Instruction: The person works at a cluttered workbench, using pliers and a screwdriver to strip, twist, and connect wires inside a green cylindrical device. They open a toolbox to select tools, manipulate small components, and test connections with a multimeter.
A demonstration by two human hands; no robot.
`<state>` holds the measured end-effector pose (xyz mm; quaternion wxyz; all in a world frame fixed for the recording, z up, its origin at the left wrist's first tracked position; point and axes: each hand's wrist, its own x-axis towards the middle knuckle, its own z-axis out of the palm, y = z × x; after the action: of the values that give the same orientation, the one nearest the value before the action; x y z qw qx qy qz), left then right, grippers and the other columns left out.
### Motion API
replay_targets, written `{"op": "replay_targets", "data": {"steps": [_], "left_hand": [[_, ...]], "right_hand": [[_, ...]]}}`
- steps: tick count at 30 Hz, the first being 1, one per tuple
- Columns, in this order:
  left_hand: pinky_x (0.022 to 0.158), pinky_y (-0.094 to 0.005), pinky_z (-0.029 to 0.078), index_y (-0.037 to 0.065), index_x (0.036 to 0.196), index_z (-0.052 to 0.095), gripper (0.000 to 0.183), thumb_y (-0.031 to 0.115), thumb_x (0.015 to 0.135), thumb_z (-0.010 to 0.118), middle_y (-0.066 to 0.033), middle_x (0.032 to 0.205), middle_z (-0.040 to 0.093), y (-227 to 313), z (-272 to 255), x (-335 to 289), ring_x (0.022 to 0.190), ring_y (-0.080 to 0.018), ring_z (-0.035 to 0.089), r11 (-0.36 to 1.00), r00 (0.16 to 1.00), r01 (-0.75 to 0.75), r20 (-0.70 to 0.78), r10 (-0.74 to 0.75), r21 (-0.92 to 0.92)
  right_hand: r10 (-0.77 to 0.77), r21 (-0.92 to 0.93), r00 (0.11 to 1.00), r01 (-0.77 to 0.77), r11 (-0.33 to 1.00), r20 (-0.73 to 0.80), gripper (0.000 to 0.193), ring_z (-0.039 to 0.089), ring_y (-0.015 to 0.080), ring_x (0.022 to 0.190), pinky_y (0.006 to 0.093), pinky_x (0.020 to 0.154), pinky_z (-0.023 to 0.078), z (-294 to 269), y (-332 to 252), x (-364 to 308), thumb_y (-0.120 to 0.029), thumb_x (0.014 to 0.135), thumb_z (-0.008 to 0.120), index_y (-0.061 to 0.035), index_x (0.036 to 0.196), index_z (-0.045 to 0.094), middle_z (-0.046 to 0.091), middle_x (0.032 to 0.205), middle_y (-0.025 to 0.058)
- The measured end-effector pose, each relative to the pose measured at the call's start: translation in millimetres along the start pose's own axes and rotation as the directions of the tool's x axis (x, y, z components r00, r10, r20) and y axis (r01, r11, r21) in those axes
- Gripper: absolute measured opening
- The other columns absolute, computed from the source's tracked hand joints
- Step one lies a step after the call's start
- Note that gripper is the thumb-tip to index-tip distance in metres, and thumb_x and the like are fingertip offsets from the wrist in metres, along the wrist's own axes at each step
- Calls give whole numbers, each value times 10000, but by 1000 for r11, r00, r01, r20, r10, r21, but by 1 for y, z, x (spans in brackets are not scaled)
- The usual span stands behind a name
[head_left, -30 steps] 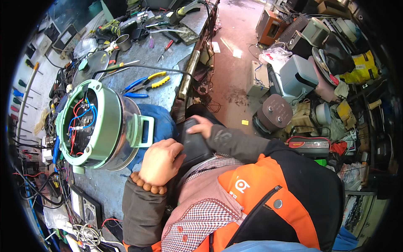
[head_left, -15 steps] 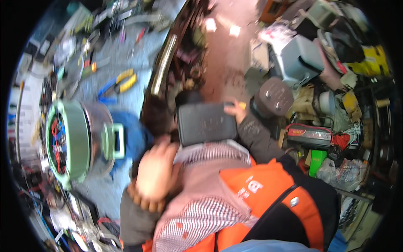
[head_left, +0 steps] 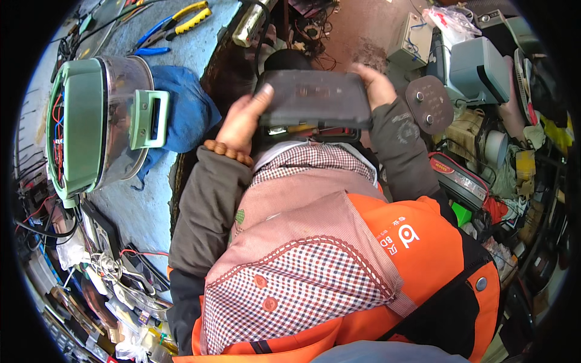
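At upper centre, our left fingers (head_left: 258, 101) and right fingers (head_left: 367, 74) grip the black lid (head_left: 315, 100); its case (head_left: 330, 138), though blurred, looks part-opened, contents (head_left: 296, 129) untouched inside.

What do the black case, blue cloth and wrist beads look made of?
Black case: probably moulded plastic, matte; dull, stiff, rounded corners.
Blue cloth: soft fabric, matte; loose folds, fibre unclear.
Wrist beads: perhaps wood, low sheen; brown, rounded.

Lighting: bright overall; table (head_left: 145, 215) pale, deep shadow beyond right edge. Motion blur: dark case lid (head_left: 315, 107), right hand (head_left: 379, 88). Distortion: fisheye curving, black rim.
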<state>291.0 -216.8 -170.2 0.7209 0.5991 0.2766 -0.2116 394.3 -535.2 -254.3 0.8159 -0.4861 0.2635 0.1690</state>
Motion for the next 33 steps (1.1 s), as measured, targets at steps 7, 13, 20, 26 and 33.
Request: {"op": "replay_targets", "data": {"steps": [7,13,20,26,33], "left_hand": [[1166,-439,467,-9,1490,620,662,542,1127,569,-171,1516,634,11,5,-7,1398,-306,595,971,974,-228,-29,226,-71],[930,-365,577,-37,1233,722,260,45,987,723,-144,1127,752,-38,-18,19,1051,-241,720,754,899,-431,165,405,497],[941,-457,583,-1,1204,766,322,18,882,777,-209,1176,660,-42,-15,13,1076,-420,693,248,753,-567,373,542,785],[928,-503,581,39,1328,730,457,115,886,819,-274,1157,631,-33,-9,8,1061,-466,696,171,870,-363,268,415,916],[931,-532,569,-5,1217,689,394,174,903,845,-322,1226,621,-31,-8,19,1077,-503,693,224,931,-303,237,279,926]], "right_hand": [[-339,124,941,338,933,-16,507,632,239,1268,431,963,452,45,-29,-13,-521,1123,493,-115,1383,650,692,1449,33],[-376,26,926,377,926,-48,526,645,195,1213,415,899,429,43,-18,-6,-551,1128,470,-151,1433,623,697,1420,-19],[-399,100,910,389,916,110,468,666,189,1143,390,887,470,33,-12,-6,-523,1153,449,-159,1367,653,731,1342,0],[-387,98,918,379,920,86,438,670,194,1136,387,915,493,30,-11,-4,-498,1164,454,-154,1341,659,737,1314,14],[-385,73,917,379,923,102,434,665,193,1155,381,917,485,38,-12,-11,-500,1145,497,-151,1344,660,733,1325,0]]}}
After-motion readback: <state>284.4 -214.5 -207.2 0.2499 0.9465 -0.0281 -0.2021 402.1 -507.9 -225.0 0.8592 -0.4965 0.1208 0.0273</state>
